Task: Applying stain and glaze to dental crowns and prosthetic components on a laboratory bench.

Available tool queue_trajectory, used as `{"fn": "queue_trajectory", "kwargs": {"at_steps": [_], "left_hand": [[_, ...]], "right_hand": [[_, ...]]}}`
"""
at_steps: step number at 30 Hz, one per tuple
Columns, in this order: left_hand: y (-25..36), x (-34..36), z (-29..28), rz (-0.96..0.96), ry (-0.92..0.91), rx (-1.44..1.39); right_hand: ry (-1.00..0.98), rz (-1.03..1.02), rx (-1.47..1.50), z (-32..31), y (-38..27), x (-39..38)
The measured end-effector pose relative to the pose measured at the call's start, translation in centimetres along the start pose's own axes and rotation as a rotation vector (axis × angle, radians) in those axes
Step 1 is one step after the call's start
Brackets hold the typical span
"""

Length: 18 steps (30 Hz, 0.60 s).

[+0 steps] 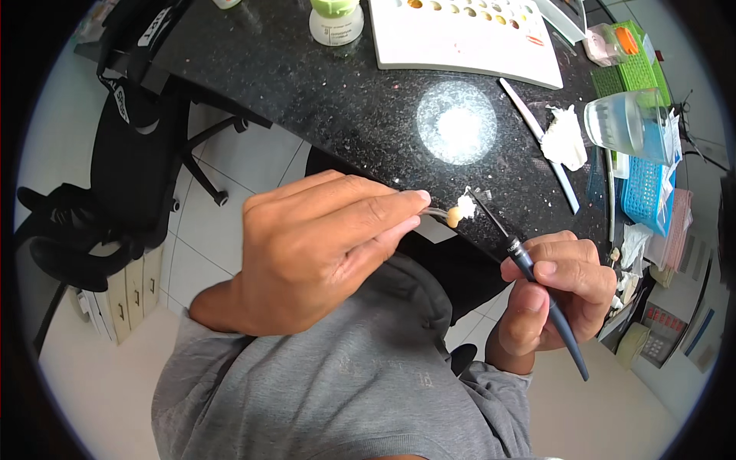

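Note:
Pinched between the thumb and fingers of my left hand (pixel 330 245) is a pair of thin metal tweezers (pixel 436 211), mostly hidden by the fingers. At their tip sits a small yellowish tooth-shaped piece (pixel 454 218), like a dental crown, with a white bit (pixel 466 205) right beside it. Whether that bit is attached cannot be made out. My right hand (pixel 563 287) grips a fine brush (pixel 557 318) with a dark blue handle. Its dark, narrow tip points up and left, close to the white bit; contact is unclear.
Beyond my hands lies a speckled black tabletop (pixel 337 115) with a bright light spot. On it stand a white palette (pixel 468 50) with coloured wells, a green-and-white bottle (pixel 336 21), a crumpled tissue (pixel 564 139), a clear glass (pixel 625 123) and a blue basket (pixel 644 195). A black chair (pixel 138 161) stands left.

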<state>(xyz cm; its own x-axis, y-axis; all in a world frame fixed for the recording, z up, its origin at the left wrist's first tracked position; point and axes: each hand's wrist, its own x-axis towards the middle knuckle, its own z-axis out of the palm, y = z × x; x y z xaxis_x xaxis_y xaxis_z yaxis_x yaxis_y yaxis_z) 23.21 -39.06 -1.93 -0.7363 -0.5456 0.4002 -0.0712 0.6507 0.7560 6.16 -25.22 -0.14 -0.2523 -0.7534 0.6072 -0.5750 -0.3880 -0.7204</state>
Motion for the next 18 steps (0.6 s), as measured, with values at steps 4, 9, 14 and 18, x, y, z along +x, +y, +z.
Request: {"fn": "queue_trajectory", "kwargs": {"at_steps": [4,9,14,18], "left_hand": [[0.11,0.02,-0.57,0.1,0.041,0.238],[-0.14,-0.08,-0.53,0.12,0.065,0.271],[-0.35,-0.24,-0.19,0.144,0.101,0.277],[-0.5,-0.28,-0.08,0.151,0.116,0.282]], "right_hand": [[0.0,-0.008,0.026,-0.14,0.03,0.13],[0.018,0.009,0.035,0.45,0.27,0.01],[0.023,0.009,0.018,0.72,0.33,0.19],[0.002,0.032,-0.013,0.81,0.22,0.34]]}}
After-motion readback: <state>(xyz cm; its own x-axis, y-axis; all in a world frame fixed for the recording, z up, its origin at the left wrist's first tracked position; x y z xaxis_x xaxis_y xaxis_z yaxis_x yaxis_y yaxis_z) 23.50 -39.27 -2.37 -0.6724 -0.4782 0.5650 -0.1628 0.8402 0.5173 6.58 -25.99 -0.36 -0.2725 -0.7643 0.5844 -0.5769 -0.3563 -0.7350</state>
